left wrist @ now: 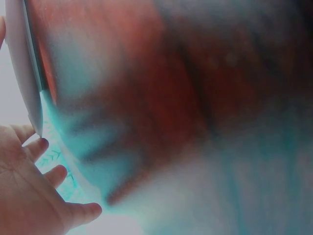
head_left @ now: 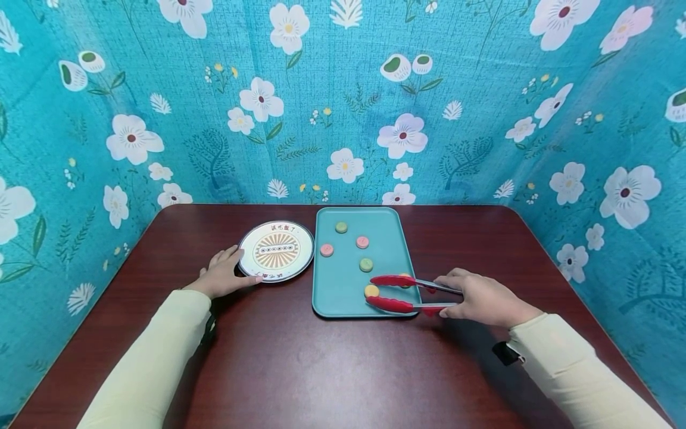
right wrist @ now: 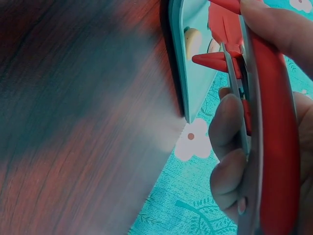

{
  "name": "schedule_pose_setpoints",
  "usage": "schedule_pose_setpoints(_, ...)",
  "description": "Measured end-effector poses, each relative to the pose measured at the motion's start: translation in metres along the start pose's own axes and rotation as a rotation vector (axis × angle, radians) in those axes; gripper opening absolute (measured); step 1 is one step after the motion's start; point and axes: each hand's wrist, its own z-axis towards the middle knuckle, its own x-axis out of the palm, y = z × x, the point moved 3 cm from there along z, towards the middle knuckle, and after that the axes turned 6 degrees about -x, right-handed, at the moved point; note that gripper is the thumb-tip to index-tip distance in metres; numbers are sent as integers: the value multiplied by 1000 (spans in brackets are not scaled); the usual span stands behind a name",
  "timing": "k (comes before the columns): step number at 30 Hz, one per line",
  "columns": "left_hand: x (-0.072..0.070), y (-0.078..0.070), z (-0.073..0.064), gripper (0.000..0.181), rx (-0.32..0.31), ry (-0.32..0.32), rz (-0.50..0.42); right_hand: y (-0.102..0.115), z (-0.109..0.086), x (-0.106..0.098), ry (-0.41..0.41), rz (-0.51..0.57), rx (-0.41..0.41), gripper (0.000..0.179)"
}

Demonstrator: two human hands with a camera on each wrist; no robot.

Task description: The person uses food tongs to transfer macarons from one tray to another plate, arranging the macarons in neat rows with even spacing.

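Observation:
My left hand rests at the near-left edge of a round white plate with a printed centre. Its thumb lies along the front rim; the other fingers are spread loosely by the left side. My right hand grips red-tipped tongs with metal arms, also close up in the right wrist view. The tongs' tips are apart over the teal tray, on either side of a yellow macaron. Another yellow macaron is partly hidden behind the upper tip.
Farther back on the tray lie green macarons and pink macarons. Plate and tray stand side by side on a dark red-brown wooden table. A teal flowered cloth hangs behind and along both sides.

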Motion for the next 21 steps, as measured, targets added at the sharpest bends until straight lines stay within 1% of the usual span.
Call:
schedule_pose_setpoints(8, 0, 2, 1, 116, -1, -4, 6, 0, -2, 1, 7, -8, -1, 71)
schedule_pose_setpoints(21, 0, 1, 0, 115, 6, -4, 8, 0, -3, 2, -7, -6, -15, 64)
